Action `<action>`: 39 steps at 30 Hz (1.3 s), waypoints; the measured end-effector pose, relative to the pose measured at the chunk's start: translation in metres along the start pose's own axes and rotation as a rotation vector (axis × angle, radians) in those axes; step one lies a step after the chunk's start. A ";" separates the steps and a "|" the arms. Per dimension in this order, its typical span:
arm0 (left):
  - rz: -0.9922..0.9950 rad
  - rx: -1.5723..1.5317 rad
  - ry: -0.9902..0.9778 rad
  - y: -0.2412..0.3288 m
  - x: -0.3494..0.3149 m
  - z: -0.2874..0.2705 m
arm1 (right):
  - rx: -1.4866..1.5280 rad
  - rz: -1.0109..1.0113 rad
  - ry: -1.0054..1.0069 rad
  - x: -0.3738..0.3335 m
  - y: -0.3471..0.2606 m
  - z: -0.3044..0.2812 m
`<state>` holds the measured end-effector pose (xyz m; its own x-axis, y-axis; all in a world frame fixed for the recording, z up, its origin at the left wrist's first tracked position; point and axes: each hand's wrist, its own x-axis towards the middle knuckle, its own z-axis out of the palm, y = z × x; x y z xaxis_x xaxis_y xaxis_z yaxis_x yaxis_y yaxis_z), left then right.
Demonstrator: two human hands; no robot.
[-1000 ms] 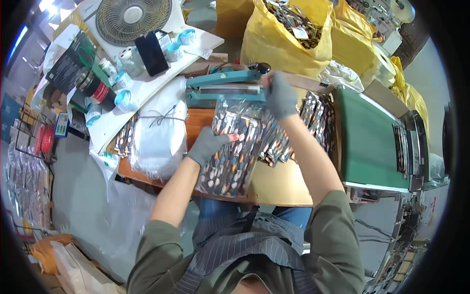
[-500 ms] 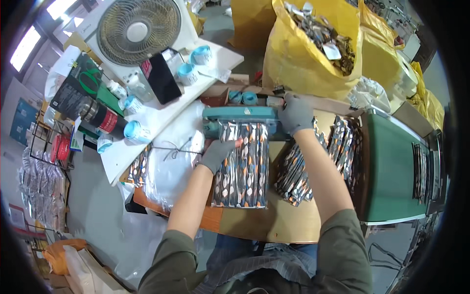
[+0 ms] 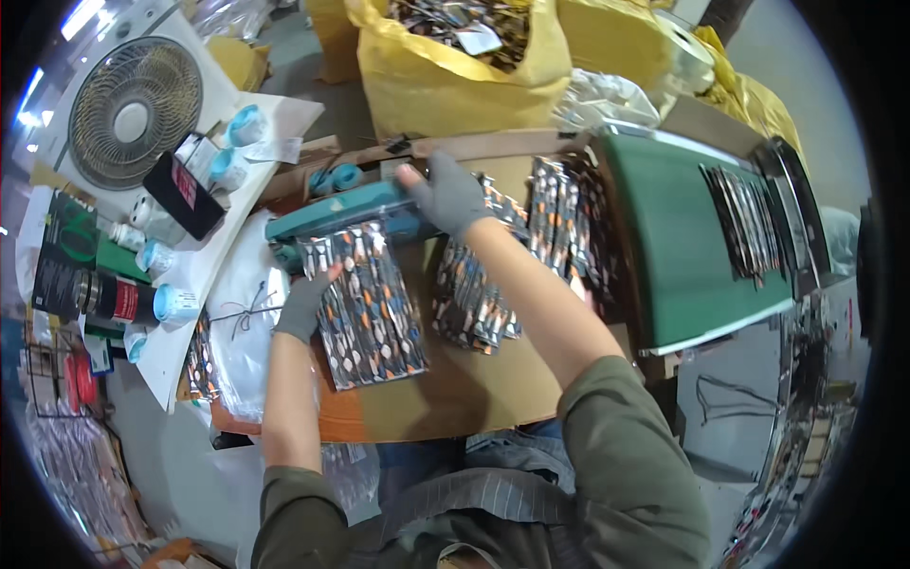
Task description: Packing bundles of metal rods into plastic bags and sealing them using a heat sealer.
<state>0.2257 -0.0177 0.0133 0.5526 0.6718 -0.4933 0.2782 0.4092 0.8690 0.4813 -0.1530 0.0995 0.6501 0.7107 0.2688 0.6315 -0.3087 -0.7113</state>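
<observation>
I see my left hand [image 3: 305,305], in a grey knit glove, closed on the left edge of a clear plastic pouch packed with patterned orange, black and white sachets [image 3: 365,302]; the fingers grip the edge with the thumb on top. The pouch lies flat on the brown cardboard-covered worktop [image 3: 474,394], its upper end tucked under the jaw of a teal bar-shaped heat sealer [image 3: 346,211]. My right hand [image 3: 445,194], gloved the same way, presses flat on the right end of that sealer bar, fingers spread rather than wrapped around anything.

Just right of the pouch sits a loose heap of similar filled sachet packs [image 3: 474,299], touching my right forearm, with more standing against the green conveyor belt [image 3: 682,247] (dark packs lie on it further along). To the left, beside my left wrist, is a white plastic bag tied with dark string [image 3: 245,318]. Beyond the sealer stands a large yellow sack full of sachets [image 3: 455,57], and at far left a white fan with a round grille [image 3: 133,109].
</observation>
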 end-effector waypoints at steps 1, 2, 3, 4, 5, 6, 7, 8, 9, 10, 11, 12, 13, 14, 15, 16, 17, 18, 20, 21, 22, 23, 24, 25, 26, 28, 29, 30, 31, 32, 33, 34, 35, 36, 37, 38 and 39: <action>0.161 0.401 0.143 0.018 -0.016 0.012 | 0.232 0.047 0.017 -0.007 0.007 -0.013; 0.474 0.637 0.355 0.012 -0.025 0.006 | -0.057 0.225 0.037 -0.009 0.039 -0.021; 0.572 0.534 0.440 0.024 -0.045 0.025 | -0.057 0.186 0.178 -0.020 0.067 -0.043; 0.670 0.428 0.495 0.035 -0.061 0.060 | -0.339 0.199 0.302 -0.026 0.120 -0.066; 0.698 0.576 0.371 0.031 -0.063 0.080 | -0.423 0.386 0.306 -0.038 0.153 -0.083; 0.718 0.719 0.226 0.026 -0.060 0.102 | -0.288 0.677 0.195 -0.048 0.171 -0.106; 0.775 0.915 0.267 0.016 -0.047 0.132 | -0.183 0.821 0.142 -0.057 0.188 -0.114; 0.844 1.107 0.298 0.005 -0.024 0.166 | -0.157 0.817 0.130 -0.062 0.215 -0.117; 0.661 1.102 0.206 0.000 -0.005 0.186 | -0.114 0.773 0.149 -0.062 0.201 -0.112; 0.479 1.085 0.118 -0.003 0.010 0.203 | -0.071 0.725 0.167 -0.063 0.171 -0.105; 0.471 1.085 0.142 -0.007 0.019 0.211 | -0.114 0.642 0.041 -0.061 0.141 -0.097; 0.329 0.791 0.041 -0.011 0.025 0.221 | -0.164 0.566 -0.073 -0.065 0.116 -0.090; 0.186 0.496 -0.049 -0.016 0.024 0.232 | -0.107 0.481 -0.094 -0.079 0.108 -0.065; -0.005 0.191 -0.126 -0.004 -0.009 0.253 | -0.052 0.420 -0.110 -0.100 0.110 -0.045; 0.025 0.116 -0.032 -0.036 -0.004 0.246 | 0.039 0.415 -0.144 -0.115 0.096 -0.041; 0.053 0.044 0.067 -0.071 0.003 0.235 | 0.132 0.413 -0.184 -0.131 0.086 -0.036; -0.106 0.061 -0.056 -0.064 -0.029 0.227 | 0.533 0.485 -0.265 -0.152 0.093 -0.039; -0.030 0.034 -0.036 -0.105 -0.034 0.200 | 0.938 0.523 -0.356 -0.172 0.088 -0.043; -0.228 0.142 -0.246 -0.051 -0.132 0.193 | 1.207 0.724 -0.581 -0.221 0.089 -0.064; -0.309 0.422 -0.023 -0.076 -0.155 0.182 | 1.166 0.638 -0.641 -0.245 0.081 -0.067; -0.060 0.414 -0.180 -0.097 -0.174 0.174 | 1.115 0.555 -0.685 -0.263 0.075 -0.073; -0.044 0.348 -0.177 -0.103 -0.188 0.173 | 1.237 0.568 -0.598 -0.273 0.055 -0.078; -0.030 0.283 -0.178 -0.102 -0.203 0.176 | 1.235 0.577 -0.605 -0.275 0.047 -0.082; 0.075 0.159 -0.212 -0.094 -0.207 0.180 | 1.087 0.667 -0.584 -0.268 0.041 -0.085; 0.188 0.036 -0.232 -0.077 -0.203 0.183 | 0.940 0.742 -0.571 -0.257 0.034 -0.086; 0.476 0.019 -0.236 -0.030 -0.204 0.182 | 1.057 0.316 -0.323 -0.221 -0.001 -0.098; 0.496 -0.070 -0.268 -0.010 -0.204 0.181 | 1.089 0.211 -0.353 -0.205 -0.016 -0.114; 0.600 -0.004 -0.265 0.013 -0.208 0.180 | 1.120 0.106 -0.382 -0.193 -0.022 -0.123; 0.577 -0.003 -0.328 0.032 -0.211 0.180 | 1.138 0.035 -0.391 -0.186 -0.021 -0.129; 0.561 0.002 -0.375 0.046 -0.213 0.177 | 1.164 -0.047 -0.414 -0.178 -0.022 -0.134; 0.580 -0.004 -0.375 0.047 -0.205 0.172 | 1.213 -0.020 -0.520 -0.172 -0.017 -0.132; 0.748 0.134 -0.373 0.042 -0.190 0.166 | 1.201 -0.037 -0.522 -0.163 -0.011 -0.131; 0.904 0.269 -0.369 0.032 -0.174 0.163 | 1.021 -0.104 -0.697 -0.155 -0.001 -0.127; 0.907 0.261 -0.353 0.024 -0.169 0.161 | 0.843 -0.169 -0.880 -0.148 -0.004 -0.126; 0.758 0.015 -0.431 0.016 -0.166 0.159 | 0.906 0.024 -0.725 -0.155 -0.014 -0.129; 0.608 -0.227 -0.511 0.012 -0.163 0.159 | 1.147 -0.105 -0.565 -0.156 -0.013 -0.117; 0.714 -0.135 -0.548 0.021 -0.163 0.158 | 1.055 -0.133 -0.587 -0.153 -0.010 -0.116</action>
<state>0.2653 -0.2159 0.1176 0.8639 0.4197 0.2784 -0.3491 0.1006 0.9317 0.4247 -0.3315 0.1404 0.1432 0.9603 0.2394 -0.1534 0.2605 -0.9532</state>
